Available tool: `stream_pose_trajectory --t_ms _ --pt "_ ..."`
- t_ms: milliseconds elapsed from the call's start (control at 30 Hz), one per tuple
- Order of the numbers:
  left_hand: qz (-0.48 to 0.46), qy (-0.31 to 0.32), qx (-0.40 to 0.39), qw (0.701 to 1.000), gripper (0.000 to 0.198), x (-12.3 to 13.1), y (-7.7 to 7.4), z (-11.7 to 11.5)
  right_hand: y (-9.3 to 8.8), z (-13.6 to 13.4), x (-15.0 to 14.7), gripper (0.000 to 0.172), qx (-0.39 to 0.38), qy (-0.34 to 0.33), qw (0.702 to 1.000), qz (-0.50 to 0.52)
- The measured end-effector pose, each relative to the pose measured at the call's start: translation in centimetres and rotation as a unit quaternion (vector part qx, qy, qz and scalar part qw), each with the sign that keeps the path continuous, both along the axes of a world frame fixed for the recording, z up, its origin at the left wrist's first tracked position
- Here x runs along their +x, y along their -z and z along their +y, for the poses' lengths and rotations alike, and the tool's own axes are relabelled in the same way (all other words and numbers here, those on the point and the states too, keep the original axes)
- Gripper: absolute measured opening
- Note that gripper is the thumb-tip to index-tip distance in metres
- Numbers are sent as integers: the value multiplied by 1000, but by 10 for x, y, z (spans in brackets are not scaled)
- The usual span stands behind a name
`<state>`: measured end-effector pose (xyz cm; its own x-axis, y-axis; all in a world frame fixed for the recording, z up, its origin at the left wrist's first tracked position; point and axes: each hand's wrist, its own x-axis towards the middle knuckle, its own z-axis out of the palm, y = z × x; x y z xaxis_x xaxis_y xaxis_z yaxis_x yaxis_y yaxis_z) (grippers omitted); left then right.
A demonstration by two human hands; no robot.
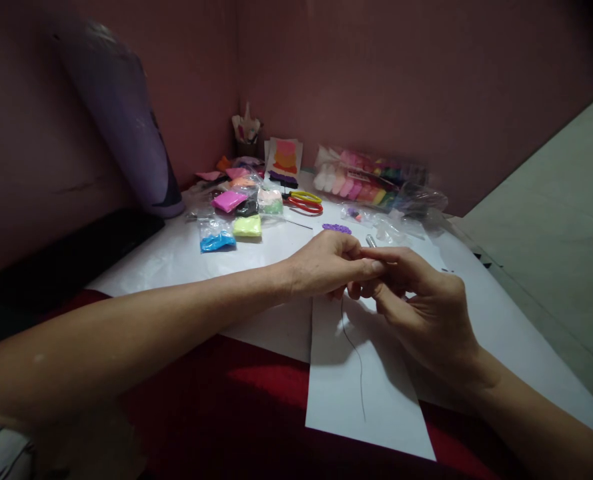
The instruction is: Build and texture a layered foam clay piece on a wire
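Note:
My left hand [333,262] and my right hand [421,293] meet over a white paper strip, their fingertips touching. Both are closed in a pinch, thumbs against fingers. From below the left fingers a thin dark strand [360,360] runs down across the paper strip [336,393]; its upper end is hidden by the hands. Whatever the right fingertips hold cannot be made out. Just behind the left hand lies a small bumpy purple piece [337,229]. A silvery metal object [371,241] shows partly beyond the fingertips.
Scissors [305,202] with yellow and red handles lie behind the hands. Bagged coloured clay packets [229,201] sit left, a larger clay pack [351,180] by the wall. A striped coloured card [285,160] and a filled cup [247,143] stand at the back.

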<state>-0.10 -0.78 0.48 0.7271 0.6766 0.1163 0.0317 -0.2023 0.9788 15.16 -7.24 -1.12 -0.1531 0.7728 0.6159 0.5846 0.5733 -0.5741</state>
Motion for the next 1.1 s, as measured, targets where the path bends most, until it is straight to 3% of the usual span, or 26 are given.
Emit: stream_pose_trajectory --t_ms 200,433,667,800,1100 --pt "-47 21 -66 996 22 -1 2 0 -2 -1 -1 23 0 21 1000 10" --pt "-82 20 -62 995 39 -1 2 0 -3 -2 -2 13 6 36 998 58" --pt "-84 14 -85 993 41 -2 1 -1 1 -1 0 21 21 78 996 30" --pt "-82 16 -83 993 42 -1 1 -1 0 -1 0 13 27 70 996 44" --pt "-83 19 -83 993 44 -1 0 -2 -1 -1 -2 20 16 53 997 51"
